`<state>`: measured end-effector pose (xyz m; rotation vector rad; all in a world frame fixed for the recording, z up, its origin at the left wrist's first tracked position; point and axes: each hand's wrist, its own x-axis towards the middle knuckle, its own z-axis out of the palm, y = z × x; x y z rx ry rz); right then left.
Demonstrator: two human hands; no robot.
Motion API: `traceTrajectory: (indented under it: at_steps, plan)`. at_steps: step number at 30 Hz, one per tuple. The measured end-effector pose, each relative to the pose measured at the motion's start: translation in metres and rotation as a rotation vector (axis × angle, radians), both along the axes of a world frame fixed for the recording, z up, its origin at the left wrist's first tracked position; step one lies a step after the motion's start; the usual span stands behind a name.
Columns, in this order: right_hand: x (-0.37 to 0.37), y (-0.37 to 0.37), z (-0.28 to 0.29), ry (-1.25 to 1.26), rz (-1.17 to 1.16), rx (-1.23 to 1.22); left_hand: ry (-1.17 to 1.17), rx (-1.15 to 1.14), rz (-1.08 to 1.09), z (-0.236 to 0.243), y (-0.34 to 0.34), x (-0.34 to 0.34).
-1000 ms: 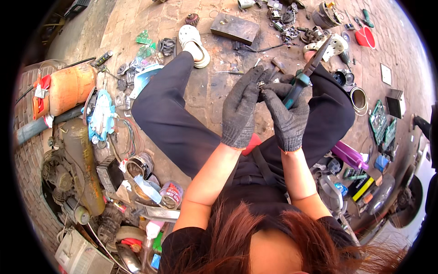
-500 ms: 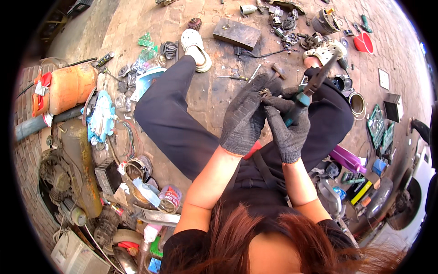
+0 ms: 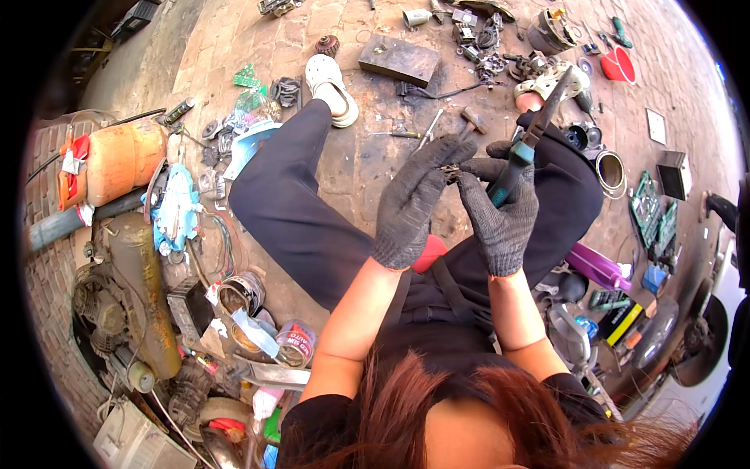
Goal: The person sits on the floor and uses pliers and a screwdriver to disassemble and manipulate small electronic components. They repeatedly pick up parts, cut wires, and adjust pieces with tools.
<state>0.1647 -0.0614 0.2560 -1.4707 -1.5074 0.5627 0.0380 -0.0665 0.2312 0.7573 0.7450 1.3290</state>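
Both my hands wear dark grey knitted gloves and are raised in front of me, between my bent legs. In my left hand (image 3: 412,199) a small dark metal part (image 3: 451,170) is pinched at the fingertips. My right hand (image 3: 501,215) closes round the teal handle (image 3: 508,184) of a pair of pliers (image 3: 542,119), whose long dark jaws point up and away to the right. The right fingertips come up against the small part too, so both hands meet on it. Its exact kind is too small to make out.
On the paved ground ahead lie a hammer (image 3: 472,120), a screwdriver (image 3: 405,134) and a dark metal block (image 3: 399,60). Several metal parts and a red bowl (image 3: 618,65) are at the far right. An orange gas cylinder (image 3: 117,156) and open cans (image 3: 241,292) stand at left.
My hands have drawn slightly apart at the fingers, showing more of the small part. The pliers have tilted a little more upright, still in my right hand.
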Motion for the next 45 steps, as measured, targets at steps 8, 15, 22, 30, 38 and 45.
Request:
traceTrajectory:
  at_steps: [8,15,22,30,38,45]
  plan:
    - [0.008,0.0,0.013,0.6,0.003,-0.587,0.111,-0.165,-0.004,0.01,-0.001,-0.002]
    - [0.009,0.0,0.009,0.58,0.032,-0.646,0.071,-0.222,-0.02,0.005,0.002,-0.008]
    - [0.008,-0.006,0.009,0.546,0.106,-0.501,-0.149,-0.225,-0.056,0.0,0.001,-0.01]
    - [0.004,-0.007,0.012,0.395,0.13,-0.418,-0.113,-0.225,-0.054,-0.006,0.0,-0.014]
    - [0.001,-0.005,0.009,0.259,0.042,-0.505,0.451,-0.006,-0.021,0.0,0.005,-0.014]
    - [0.008,0.003,-0.002,-0.104,0.125,-0.165,0.935,0.175,-0.143,0.014,0.007,-0.021]
